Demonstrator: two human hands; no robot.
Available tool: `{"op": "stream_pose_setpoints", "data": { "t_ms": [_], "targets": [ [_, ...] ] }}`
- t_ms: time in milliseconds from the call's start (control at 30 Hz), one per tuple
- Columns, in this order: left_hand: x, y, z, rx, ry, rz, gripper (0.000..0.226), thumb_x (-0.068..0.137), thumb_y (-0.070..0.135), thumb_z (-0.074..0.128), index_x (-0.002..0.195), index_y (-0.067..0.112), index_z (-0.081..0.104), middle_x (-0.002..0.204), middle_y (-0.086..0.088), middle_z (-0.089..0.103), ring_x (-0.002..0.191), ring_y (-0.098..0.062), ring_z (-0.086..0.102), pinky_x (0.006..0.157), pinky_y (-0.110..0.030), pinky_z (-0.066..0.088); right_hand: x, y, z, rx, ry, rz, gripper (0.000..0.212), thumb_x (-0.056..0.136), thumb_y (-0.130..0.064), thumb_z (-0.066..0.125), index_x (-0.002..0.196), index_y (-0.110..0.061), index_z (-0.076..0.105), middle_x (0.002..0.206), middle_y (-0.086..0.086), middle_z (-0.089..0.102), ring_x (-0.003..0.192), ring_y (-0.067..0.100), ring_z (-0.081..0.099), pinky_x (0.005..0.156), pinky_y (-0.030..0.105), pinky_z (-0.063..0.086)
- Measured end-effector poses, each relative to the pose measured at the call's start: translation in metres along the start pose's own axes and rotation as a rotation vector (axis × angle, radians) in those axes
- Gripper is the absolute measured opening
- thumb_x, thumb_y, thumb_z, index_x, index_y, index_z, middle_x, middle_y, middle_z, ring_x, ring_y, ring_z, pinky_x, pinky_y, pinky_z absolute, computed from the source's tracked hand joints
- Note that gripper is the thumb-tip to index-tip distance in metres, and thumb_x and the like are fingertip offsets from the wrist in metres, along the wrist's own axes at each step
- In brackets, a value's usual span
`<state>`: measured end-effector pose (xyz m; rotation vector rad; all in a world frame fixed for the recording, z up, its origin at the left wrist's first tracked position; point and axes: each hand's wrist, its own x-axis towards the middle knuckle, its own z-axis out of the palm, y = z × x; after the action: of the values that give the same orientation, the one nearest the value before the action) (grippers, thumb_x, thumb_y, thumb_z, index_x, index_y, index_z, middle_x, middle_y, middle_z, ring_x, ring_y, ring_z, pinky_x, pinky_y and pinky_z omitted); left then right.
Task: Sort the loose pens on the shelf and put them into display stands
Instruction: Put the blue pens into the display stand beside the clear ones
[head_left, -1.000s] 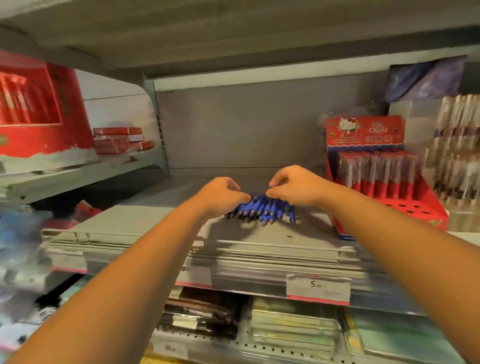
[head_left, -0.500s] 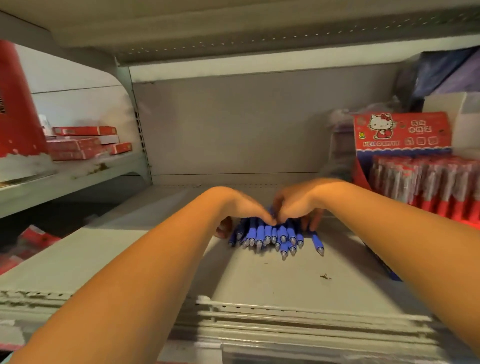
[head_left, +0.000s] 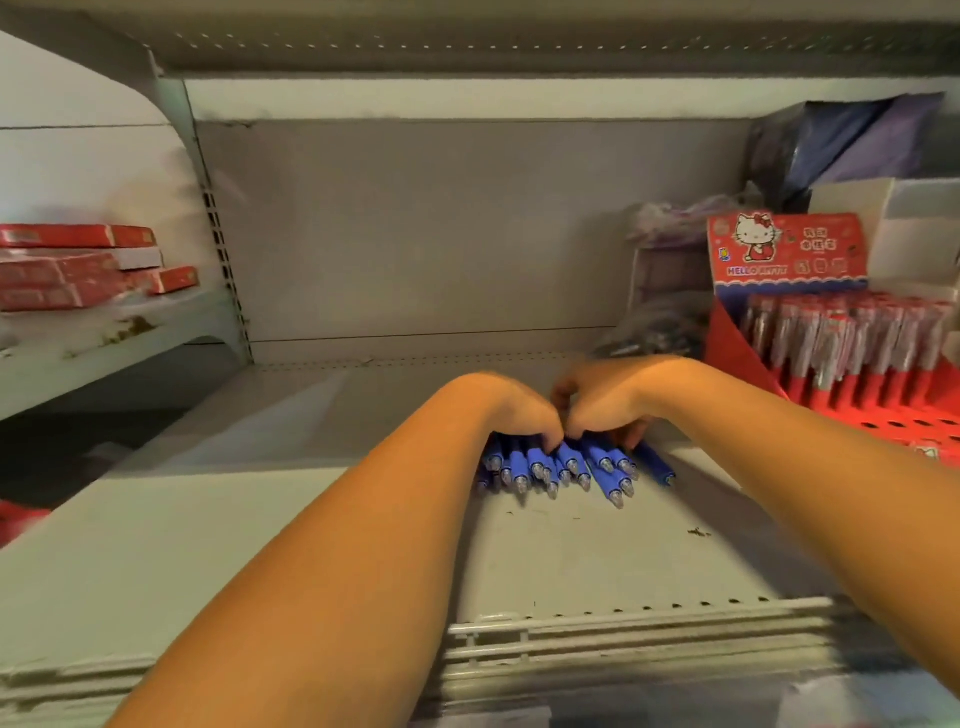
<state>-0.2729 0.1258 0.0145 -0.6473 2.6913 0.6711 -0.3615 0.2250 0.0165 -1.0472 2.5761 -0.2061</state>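
Left hand (head_left: 514, 415) and right hand (head_left: 602, 405) curl over blue pens (head_left: 566, 465) on a grey shelf (head_left: 260, 519).
The hands touch knuckle to knuckle; the pens lie side by side, clear tips pointing near. At right, a red display stand (head_left: 779, 260) holds upright red pens (head_left: 841, 332); red boxes (head_left: 78, 265) lie stacked far left.

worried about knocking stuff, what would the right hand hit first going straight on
Probably the left hand, close against the right hand, both curled over the blue plastic pens; depth is unclear.
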Motion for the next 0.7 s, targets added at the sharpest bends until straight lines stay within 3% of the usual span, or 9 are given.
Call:
{"op": "stream_pose_setpoints", "data": {
  "t_ms": [133, 200, 267, 400, 533, 700],
  "targets": [
    [0.003, 0.002, 0.004, -0.025, -0.047, -0.012, 0.036, 0.096, 0.029, 0.053, 0.066, 0.011, 0.054, 0.043, -0.003, 0.054, 0.037, -0.018, 0.049, 0.042, -0.018, 0.040, -0.001, 0.007, -0.001, -0.017, 0.031, 0.005, 0.015, 0.090, -0.023, 0.057, 0.104, -0.027, 0.061, 0.094, 0.004, 0.064, 0.076, 0.020, 0.063, 0.053, 0.024, 0.053],
    [0.002, 0.002, 0.004, -0.023, -0.057, -0.013, 0.038, 0.098, 0.033, 0.054, 0.067, 0.012, 0.057, 0.042, -0.003, 0.055, 0.041, -0.019, 0.051, 0.046, -0.021, 0.041, -0.001, 0.012, -0.002, -0.039, 0.040, 0.004, 0.009, 0.091, -0.024, 0.057, 0.099, -0.026, 0.061, 0.091, 0.005, 0.064, 0.075, 0.021, 0.061, 0.053, 0.024, 0.053],
    [0.002, 0.004, 0.002, 0.014, -0.037, -0.017, 0.036, 0.098, 0.033, 0.055, 0.067, 0.013, 0.056, 0.047, -0.004, 0.056, 0.044, -0.020, 0.050, 0.042, -0.018, 0.040, -0.001, 0.018, -0.002, -0.044, 0.041, -0.002, 0.005, 0.090, -0.025, 0.059, 0.095, -0.025, 0.061, 0.087, 0.004, 0.063, 0.072, 0.020, 0.059, 0.051, 0.023, 0.051],
    [0.002, 0.009, -0.001, 0.120, 0.025, -0.020, 0.032, 0.091, 0.027, 0.057, 0.063, 0.012, 0.054, 0.046, -0.002, 0.054, 0.030, -0.015, 0.046, 0.032, -0.010, 0.034, -0.002, 0.025, -0.004, -0.016, 0.042, -0.037, 0.001, 0.089, -0.024, 0.063, 0.088, -0.025, 0.063, 0.083, 0.003, 0.062, 0.068, 0.019, 0.057, 0.049, 0.023, 0.049],
    [0.002, 0.016, 0.004, 0.085, -0.069, -0.087, 0.037, 0.093, 0.027, 0.054, 0.061, 0.009, 0.063, 0.046, -0.006, 0.061, 0.034, -0.018, 0.056, 0.036, -0.018, 0.046, -0.003, 0.021, -0.007, -0.056, 0.092, -0.075, 0.018, 0.090, -0.027, 0.059, 0.093, -0.013, 0.071, 0.097, 0.012, 0.070, 0.080, 0.029, 0.064, 0.066, 0.036, 0.056],
    [0.001, 0.024, 0.009, 0.132, -0.086, -0.163, 0.041, 0.087, 0.017, 0.050, 0.051, 0.004, 0.065, 0.044, -0.013, 0.060, 0.033, -0.022, 0.056, 0.042, -0.021, 0.051, -0.007, 0.009, -0.001, -0.130, 0.135, -0.088, 0.026, 0.082, -0.034, 0.068, 0.070, -0.014, 0.058, 0.070, 0.002, 0.060, 0.061, 0.016, 0.054, 0.050, 0.026, 0.040]
  ]
}}
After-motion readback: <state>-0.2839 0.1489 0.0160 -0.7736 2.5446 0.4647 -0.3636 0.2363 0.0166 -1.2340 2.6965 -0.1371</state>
